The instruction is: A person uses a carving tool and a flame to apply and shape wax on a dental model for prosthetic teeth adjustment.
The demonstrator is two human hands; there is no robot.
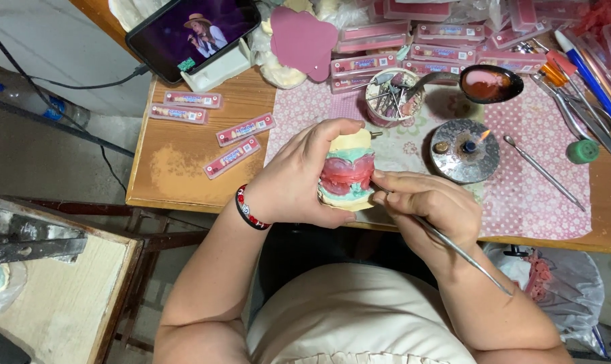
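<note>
A wooden table [184,162] with a pink patterned cloth [521,189] stands over a grey floor [42,155]. A pale wooden bench [63,296], perhaps a second worktop, sits at lower left. Light is even.

Wooden desk [184,168], orange-brown top. Pink patterned cloth [534,202] covering right part. On bare wood: four flat pink-and-clear plastic strips [211,128], white stand with dark smartphone [194,30]. On cloth: round metal spirit burner, lit [465,151]; small cup of metal tools [393,98]; large metal spoon holding red wax [487,83]; thin metal probe [544,172]; green cap [582,151]. Rear: stacked pink boxes [447,47].
</note>
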